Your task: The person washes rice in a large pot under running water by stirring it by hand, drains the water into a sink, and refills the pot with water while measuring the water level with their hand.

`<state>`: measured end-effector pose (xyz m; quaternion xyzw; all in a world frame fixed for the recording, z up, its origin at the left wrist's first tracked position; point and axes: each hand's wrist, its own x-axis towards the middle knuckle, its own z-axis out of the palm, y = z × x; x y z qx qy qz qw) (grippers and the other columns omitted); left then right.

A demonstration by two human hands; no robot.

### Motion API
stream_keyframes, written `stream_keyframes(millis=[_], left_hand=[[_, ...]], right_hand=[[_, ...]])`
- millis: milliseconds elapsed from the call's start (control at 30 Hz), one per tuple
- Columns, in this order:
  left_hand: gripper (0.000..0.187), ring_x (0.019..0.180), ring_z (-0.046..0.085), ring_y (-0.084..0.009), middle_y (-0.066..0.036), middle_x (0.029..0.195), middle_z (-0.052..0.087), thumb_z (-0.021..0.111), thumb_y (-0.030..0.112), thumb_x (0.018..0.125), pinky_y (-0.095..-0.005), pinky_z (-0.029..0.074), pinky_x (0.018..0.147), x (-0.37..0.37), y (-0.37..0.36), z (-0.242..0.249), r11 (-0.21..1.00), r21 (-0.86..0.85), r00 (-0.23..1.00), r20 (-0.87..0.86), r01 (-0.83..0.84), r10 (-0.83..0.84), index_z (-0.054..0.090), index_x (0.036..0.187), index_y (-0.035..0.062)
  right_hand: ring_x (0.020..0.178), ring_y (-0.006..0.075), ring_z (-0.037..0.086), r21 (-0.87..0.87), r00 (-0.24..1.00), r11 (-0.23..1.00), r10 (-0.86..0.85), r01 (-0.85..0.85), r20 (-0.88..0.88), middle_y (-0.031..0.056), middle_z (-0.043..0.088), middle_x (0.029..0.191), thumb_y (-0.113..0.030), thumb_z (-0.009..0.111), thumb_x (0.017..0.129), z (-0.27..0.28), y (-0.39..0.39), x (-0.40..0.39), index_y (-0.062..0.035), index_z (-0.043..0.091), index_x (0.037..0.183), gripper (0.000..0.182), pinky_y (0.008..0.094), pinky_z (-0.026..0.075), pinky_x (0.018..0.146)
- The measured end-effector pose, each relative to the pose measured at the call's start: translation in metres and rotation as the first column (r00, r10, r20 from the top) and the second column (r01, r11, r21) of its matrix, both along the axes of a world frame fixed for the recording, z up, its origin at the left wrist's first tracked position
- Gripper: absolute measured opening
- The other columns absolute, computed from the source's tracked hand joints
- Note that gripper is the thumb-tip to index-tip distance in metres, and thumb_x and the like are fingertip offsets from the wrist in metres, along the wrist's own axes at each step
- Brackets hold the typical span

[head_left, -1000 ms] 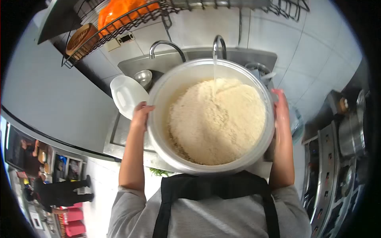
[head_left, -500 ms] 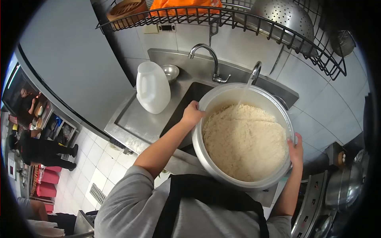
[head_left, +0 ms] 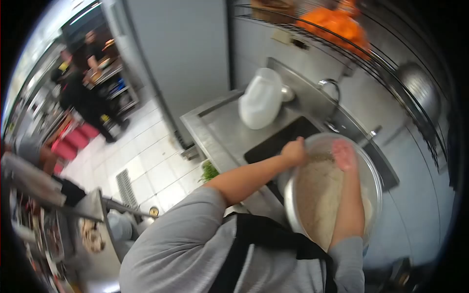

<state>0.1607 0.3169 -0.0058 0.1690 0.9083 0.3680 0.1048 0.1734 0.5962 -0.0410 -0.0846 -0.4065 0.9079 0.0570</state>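
Plainly, left hand at pot; wall panel unreadably blurred.

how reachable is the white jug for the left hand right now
Probably yes: the left hand is at the pot's rim, and across the dark sink basin nothing seems to block the white jug.

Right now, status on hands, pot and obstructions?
Left hand at pot's rim, grip blurred. Right hand over pot's opening, nothing visibly held. Pale contents inside. White jug apart from both hands, not obstructing.
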Motion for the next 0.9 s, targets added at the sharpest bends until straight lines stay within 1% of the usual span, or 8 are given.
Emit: stream_keyframes(millis=[100,367,467,533,633,733,800,900], left_hand=[[0.057,0.099,0.060,-0.0355,-0.021,0.104,0.061,0.067,0.018,0.068,-0.0432,0.049,0.083,0.005,-0.001,0.007,0.999,-0.030,1.000,0.016,0.020,-0.020,0.045,0.117,0.0004],[0.058,0.106,0.056,-0.0331,-0.020,0.111,0.056,0.069,0.014,0.065,-0.0383,0.048,0.088,0.019,0.007,0.018,0.994,-0.112,0.999,-0.054,-0.003,-0.003,0.043,0.114,-0.0029],[0.058,0.106,0.056,-0.0312,-0.019,0.111,0.056,0.070,0.013,0.063,-0.0363,0.048,0.088,0.026,0.009,0.019,0.988,-0.155,0.991,-0.133,-0.029,0.009,0.045,0.113,-0.0024],[0.059,0.105,0.056,-0.0303,-0.018,0.111,0.056,0.071,0.014,0.061,-0.0357,0.048,0.087,0.026,0.010,0.015,0.979,-0.201,0.985,-0.174,-0.039,0.003,0.046,0.112,-0.0021],[0.062,0.103,0.058,-0.0292,-0.017,0.110,0.058,0.073,0.014,0.059,-0.0353,0.049,0.085,0.030,0.010,0.022,0.957,-0.289,0.981,-0.193,-0.037,-0.021,0.046,0.113,-0.0008],[0.065,0.103,0.059,-0.0289,-0.017,0.110,0.060,0.066,0.019,0.067,-0.0364,0.049,0.084,0.031,0.007,0.026,0.925,-0.380,0.979,-0.187,-0.001,-0.076,0.041,0.123,-0.0022],[0.067,0.102,0.060,-0.0297,-0.018,0.108,0.062,0.058,0.024,0.073,-0.0382,0.050,0.083,0.030,0.008,0.023,0.902,-0.431,0.972,-0.207,0.011,-0.111,0.036,0.129,-0.0044],[0.061,0.101,0.061,-0.0298,-0.016,0.106,0.063,0.055,0.027,0.074,-0.0405,0.050,0.083,0.032,0.007,0.020,0.885,-0.466,0.956,-0.266,-0.016,-0.122,0.041,0.127,-0.0003]], right_hand=[[0.044,0.0046,0.037,-0.108,0.996,0.994,-0.014,0.004,-0.094,-0.0059,0.042,0.056,-0.037,0.057,0.089,0.032,0.030,-0.007,-0.0128,0.052,0.072,0.030,0.0196,0.027,0.036],[0.033,0.0055,0.032,0.482,0.899,0.763,0.318,-0.431,0.300,-0.0020,0.040,0.050,-0.036,0.052,0.092,0.123,-0.001,0.119,-0.0116,0.050,0.072,0.032,0.0204,0.023,0.030],[0.042,0.0125,0.050,0.665,0.782,0.428,0.197,-0.612,0.592,0.0063,0.056,0.062,-0.028,0.056,0.089,0.119,-0.009,0.150,-0.0075,0.059,0.086,0.021,0.0249,0.038,0.036],[0.053,0.0175,0.058,0.829,0.846,-0.169,-0.066,-0.532,0.529,0.0097,0.060,0.073,-0.022,0.057,0.087,0.041,0.046,0.148,-0.0056,0.059,0.100,0.021,0.0284,0.044,0.045],[0.059,0.0178,0.057,0.816,0.889,-0.356,-0.137,-0.457,0.438,0.0085,0.061,0.079,-0.013,0.055,0.084,0.003,0.089,0.135,-0.0106,0.055,0.118,0.034,0.0313,0.047,0.049],[0.057,0.0169,0.055,0.946,0.948,-0.128,-0.155,-0.297,0.277,0.0111,0.062,0.085,-0.012,0.053,0.084,0.025,0.078,0.138,-0.0078,0.054,0.119,0.035,0.0297,0.048,0.054],[0.055,0.0144,0.053,0.865,0.896,0.349,-0.126,-0.361,0.426,0.0072,0.062,0.083,-0.010,0.050,0.084,0.034,0.064,0.141,-0.0097,0.054,0.120,0.037,0.0292,0.045,0.051],[0.097,0.0199,0.059,0.986,0.991,-0.152,0.103,-0.068,0.084,0.0112,0.063,0.105,-0.012,0.053,0.086,0.013,0.072,0.136,-0.0111,0.058,0.117,0.032,0.0295,0.046,0.085]])
